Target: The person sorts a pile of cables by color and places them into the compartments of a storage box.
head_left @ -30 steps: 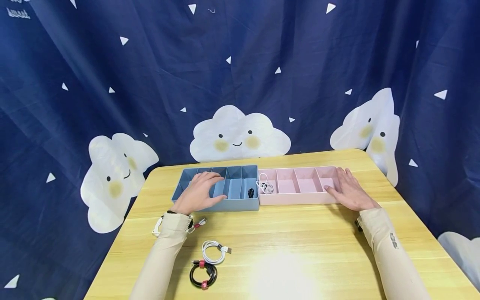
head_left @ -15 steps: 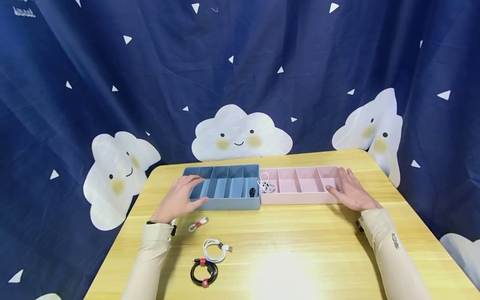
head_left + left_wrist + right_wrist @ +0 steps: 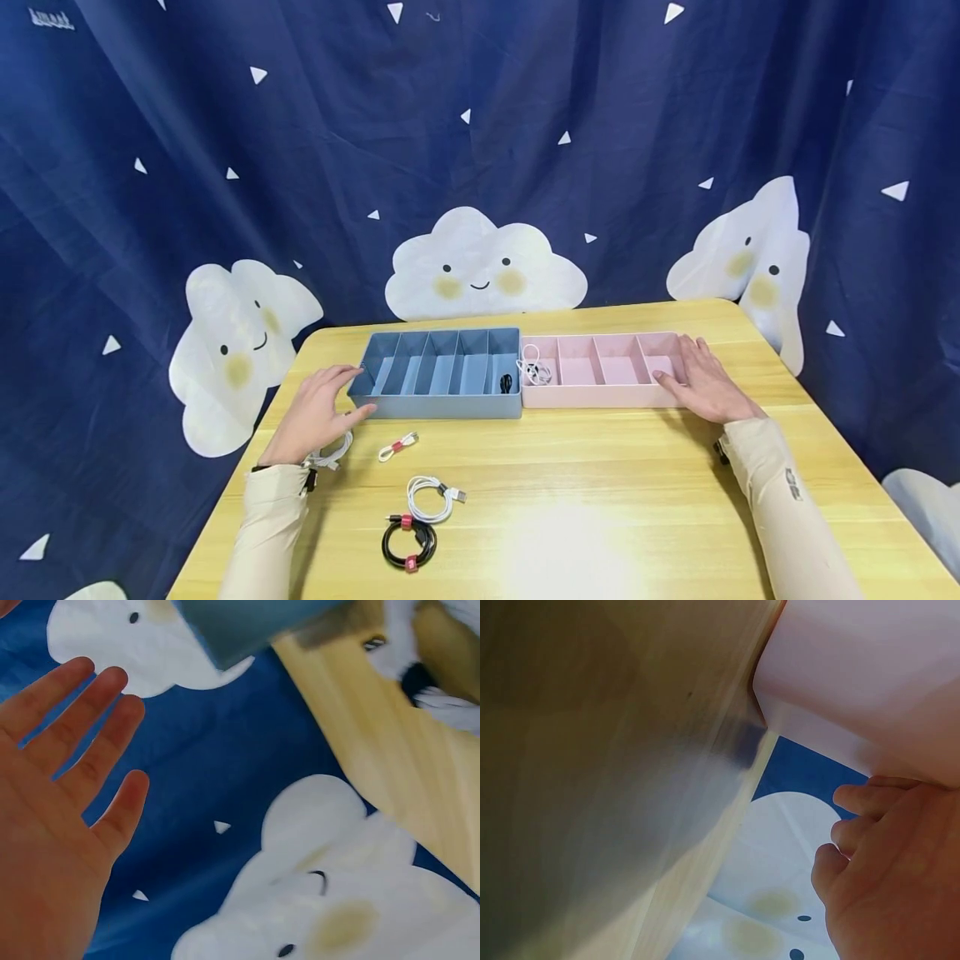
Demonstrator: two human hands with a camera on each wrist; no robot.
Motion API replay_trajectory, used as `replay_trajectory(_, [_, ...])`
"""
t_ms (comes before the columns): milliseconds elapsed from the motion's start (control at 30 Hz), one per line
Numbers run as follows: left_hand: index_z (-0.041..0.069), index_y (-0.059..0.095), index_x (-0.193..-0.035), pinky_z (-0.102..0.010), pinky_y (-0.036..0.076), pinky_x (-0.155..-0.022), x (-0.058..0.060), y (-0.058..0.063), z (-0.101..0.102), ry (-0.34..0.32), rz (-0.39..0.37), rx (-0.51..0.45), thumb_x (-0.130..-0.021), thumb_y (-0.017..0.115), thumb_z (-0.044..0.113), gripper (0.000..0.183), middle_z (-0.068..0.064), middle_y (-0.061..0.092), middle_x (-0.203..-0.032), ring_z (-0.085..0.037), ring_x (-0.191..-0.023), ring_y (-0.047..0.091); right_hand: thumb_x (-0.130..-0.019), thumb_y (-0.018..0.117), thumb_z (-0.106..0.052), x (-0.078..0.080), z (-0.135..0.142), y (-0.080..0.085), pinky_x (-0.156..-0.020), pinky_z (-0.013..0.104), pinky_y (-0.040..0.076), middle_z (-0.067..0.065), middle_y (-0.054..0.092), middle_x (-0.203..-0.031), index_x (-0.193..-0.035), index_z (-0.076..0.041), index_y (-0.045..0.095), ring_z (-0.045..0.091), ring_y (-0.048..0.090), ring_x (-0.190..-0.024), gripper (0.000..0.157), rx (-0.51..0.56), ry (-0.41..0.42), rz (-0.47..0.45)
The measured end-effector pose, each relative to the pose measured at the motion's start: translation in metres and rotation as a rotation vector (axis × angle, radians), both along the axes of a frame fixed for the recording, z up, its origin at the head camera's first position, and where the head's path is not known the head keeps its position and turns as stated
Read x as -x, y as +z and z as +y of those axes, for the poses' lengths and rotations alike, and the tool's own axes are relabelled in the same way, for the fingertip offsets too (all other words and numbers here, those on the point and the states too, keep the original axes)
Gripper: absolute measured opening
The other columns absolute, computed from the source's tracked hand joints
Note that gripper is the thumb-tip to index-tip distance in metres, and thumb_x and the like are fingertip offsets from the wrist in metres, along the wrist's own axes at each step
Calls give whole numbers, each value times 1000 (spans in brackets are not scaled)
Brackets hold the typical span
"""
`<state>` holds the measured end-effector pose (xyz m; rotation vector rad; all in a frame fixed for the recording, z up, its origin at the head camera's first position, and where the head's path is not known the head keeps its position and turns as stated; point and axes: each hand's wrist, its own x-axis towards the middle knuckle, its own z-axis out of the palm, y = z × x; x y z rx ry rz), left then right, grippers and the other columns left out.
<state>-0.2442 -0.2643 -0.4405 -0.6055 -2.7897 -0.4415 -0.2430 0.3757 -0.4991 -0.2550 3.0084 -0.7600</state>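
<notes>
Fingers spread, my left hand (image 3: 315, 414) is at the left end of the blue divided box (image 3: 435, 407), with the thumb pointing at its front corner. The left wrist view shows that palm (image 3: 45, 840) with nothing in it. At the other side, my right hand (image 3: 708, 385) rests against the right end of the pink divided box (image 3: 600, 397), thumb near the front rim. In the right wrist view its fingers (image 3: 855, 801) lie along the pink wall. A small black cable (image 3: 506, 383) sits in the blue box's rightmost compartment; a white cable (image 3: 536, 372) lies in the pink box's leftmost one.
On the wooden table (image 3: 585, 475) lie a short white cable with a red tie (image 3: 397, 447), a coiled white cable (image 3: 429, 500) and a coiled black cable (image 3: 408, 543). Another white coil (image 3: 333, 452) is partly behind my left wrist. A blue cloud-print curtain (image 3: 480, 150) hangs behind.
My left hand has moved left from over the blue box to its left end, uncovering the compartments and the short white cable. The right hand has stayed at the pink box.
</notes>
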Motion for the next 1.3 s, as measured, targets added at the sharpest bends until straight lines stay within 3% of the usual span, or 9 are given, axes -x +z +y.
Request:
replay_trajectory(667, [-4, 67, -129, -65, 48, -96, -14, -50, -49, 94, -24, 29, -84, 81, 41, 65, -25, 68, -126, -47, -115, 65, -105, 44, -52, 0, 1, 1, -124, 70, 7, 42, 2, -165, -158, 16, 0, 60, -4, -154, 97, -2, 1, 16])
replay_trajectory(967, [-6, 68, -125, -64, 51, -93, -15, -55, -56, 131, -120, 78, -84, 80, 49, 69, -24, 70, -122, -46, -111, 67, -105, 45, -52, -1, -1, 0, -124, 70, 7, 41, 1, -165, -158, 16, 1, 59, -3, -155, 98, 1, -3, 9])
replay_trajectory(1300, [-2, 71, -122, -61, 54, -88, -14, -63, -58, 133, -136, 84, -81, 82, 50, 67, -19, 73, -115, -40, -102, 71, -105, 43, -52, -2, -1, 0, -124, 69, 7, 41, -1, -165, -158, 17, 0, 59, -4, -155, 97, -10, 3, 7])
